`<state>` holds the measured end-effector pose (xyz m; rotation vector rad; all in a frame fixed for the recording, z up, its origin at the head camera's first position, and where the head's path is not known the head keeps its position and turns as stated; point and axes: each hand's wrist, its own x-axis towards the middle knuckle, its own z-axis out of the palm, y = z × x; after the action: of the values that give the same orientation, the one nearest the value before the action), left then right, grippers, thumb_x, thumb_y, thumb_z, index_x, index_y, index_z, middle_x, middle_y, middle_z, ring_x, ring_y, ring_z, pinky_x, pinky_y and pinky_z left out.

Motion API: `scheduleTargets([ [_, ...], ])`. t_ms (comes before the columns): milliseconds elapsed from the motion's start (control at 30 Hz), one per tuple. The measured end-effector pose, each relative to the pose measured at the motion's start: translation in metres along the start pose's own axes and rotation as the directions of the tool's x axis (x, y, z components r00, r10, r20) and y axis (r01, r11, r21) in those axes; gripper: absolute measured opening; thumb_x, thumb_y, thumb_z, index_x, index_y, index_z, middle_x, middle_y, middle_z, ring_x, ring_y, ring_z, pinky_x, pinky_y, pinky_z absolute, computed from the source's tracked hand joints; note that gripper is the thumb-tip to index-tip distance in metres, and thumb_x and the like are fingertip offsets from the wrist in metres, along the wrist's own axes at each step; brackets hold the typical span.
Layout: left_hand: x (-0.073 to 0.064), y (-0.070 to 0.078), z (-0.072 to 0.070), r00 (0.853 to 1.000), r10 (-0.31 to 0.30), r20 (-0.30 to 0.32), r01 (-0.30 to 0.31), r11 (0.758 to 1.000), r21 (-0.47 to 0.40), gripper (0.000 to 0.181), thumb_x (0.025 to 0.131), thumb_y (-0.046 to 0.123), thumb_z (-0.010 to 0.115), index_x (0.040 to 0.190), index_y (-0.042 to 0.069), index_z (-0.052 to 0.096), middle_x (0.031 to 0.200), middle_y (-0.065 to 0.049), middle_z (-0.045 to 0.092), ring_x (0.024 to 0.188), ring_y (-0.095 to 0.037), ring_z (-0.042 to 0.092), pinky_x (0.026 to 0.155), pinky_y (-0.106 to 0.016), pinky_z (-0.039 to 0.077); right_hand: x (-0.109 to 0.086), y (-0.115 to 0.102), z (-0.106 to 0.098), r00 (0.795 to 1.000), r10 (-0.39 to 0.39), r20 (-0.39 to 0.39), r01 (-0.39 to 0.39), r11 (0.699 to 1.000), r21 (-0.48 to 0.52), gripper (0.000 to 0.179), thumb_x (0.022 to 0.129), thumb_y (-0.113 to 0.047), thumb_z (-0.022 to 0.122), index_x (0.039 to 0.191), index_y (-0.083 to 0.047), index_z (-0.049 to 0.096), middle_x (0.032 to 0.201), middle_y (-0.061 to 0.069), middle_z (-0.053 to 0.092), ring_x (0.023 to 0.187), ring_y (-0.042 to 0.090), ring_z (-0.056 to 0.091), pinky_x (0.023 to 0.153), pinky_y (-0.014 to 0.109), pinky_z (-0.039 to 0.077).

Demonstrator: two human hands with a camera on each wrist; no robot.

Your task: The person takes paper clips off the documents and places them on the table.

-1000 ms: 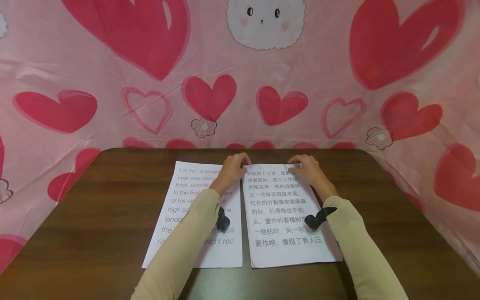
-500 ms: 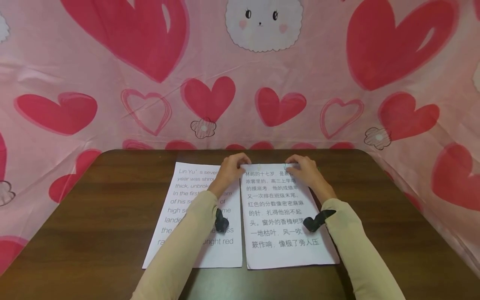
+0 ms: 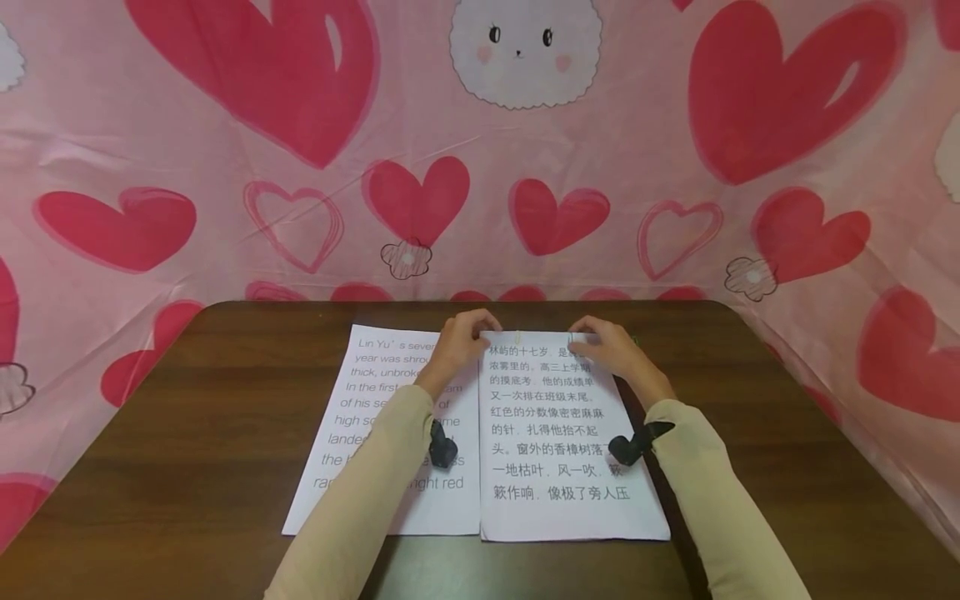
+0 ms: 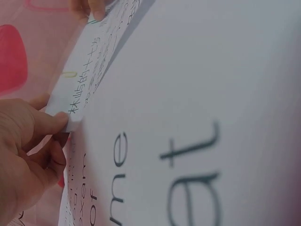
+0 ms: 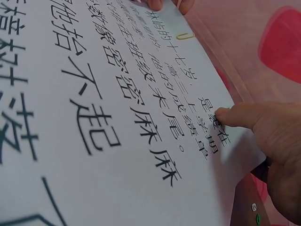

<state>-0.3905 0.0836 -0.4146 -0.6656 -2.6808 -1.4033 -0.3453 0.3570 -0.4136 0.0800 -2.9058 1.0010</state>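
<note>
A sheet of Chinese text (image 3: 555,425) lies on the right, its left edge along a sheet of English text (image 3: 390,500). My left hand (image 3: 459,346) pinches the Chinese sheet's top left corner, thumb on the printed face, as the left wrist view shows. At the top right corner, my right hand (image 3: 615,350) grips the same sheet, its thumb pressing on the print. Between the hands, a yellow paper clip (image 5: 185,36) sits on the top edge. A green paper clip (image 3: 570,337) shows beside the right thumb.
Both sheets rest on a dark wooden table (image 3: 187,433). Behind its far edge hangs a pink cloth (image 3: 600,125) printed with hearts. Small green and white pieces (image 5: 256,213) lie on the table right of my right hand. A black strap (image 3: 637,443) hangs at the right wrist.
Both hands have drawn the Chinese sheet slightly left and straightened it. The gap between the two sheets has closed, while the English sheet stays nearly in place.
</note>
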Motion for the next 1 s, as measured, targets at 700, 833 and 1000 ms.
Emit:
scheduleTargets([
  [700, 0.0006, -0.0028, 0.0005, 1.000, -0.002, -0.007, 0.001, 1.000, -0.005, 0.024, 0.091, -0.005, 0.065, 0.106, 0.012, 0.074, 0.113, -0.007, 0.075, 0.103, -0.025, 0.064, 0.101, -0.039, 0.049, -0.0029, -0.0025, 0.0019, 0.998, -0.024, -0.054, 0.028, 0.996, 0.081, 0.027, 0.098, -0.017, 0.065, 0.123, -0.010, 0.059, 0.137, 0.019, 0.059, 0.128, 0.040, 0.050, 0.113, 0.060, 0.036],
  [833, 0.0005, -0.0035, 0.0004, 1.000, -0.006, -0.001, 0.006, 1.000, -0.005, 0.024, 0.091, -0.005, 0.066, 0.106, 0.012, 0.073, 0.114, -0.008, 0.075, 0.104, -0.026, 0.065, 0.101, -0.039, 0.050, -0.0035, -0.0026, 0.0034, 0.998, -0.014, -0.065, 0.020, 0.996, 0.092, 0.027, 0.098, -0.018, 0.065, 0.124, -0.011, 0.059, 0.136, 0.018, 0.059, 0.128, 0.039, 0.051, 0.114, 0.060, 0.036],
  [1000, 0.0005, -0.0035, 0.0004, 1.000, -0.004, 0.006, 0.004, 1.000, -0.013, 0.023, 0.091, -0.004, 0.066, 0.107, 0.012, 0.073, 0.115, -0.007, 0.074, 0.102, -0.026, 0.064, 0.099, -0.039, 0.050, -0.0032, -0.0016, 0.0045, 0.997, -0.003, -0.083, 0.011, 0.995, 0.104, 0.026, 0.098, -0.019, 0.065, 0.123, -0.011, 0.059, 0.134, 0.018, 0.060, 0.126, 0.039, 0.052, 0.113, 0.058, 0.036],
])
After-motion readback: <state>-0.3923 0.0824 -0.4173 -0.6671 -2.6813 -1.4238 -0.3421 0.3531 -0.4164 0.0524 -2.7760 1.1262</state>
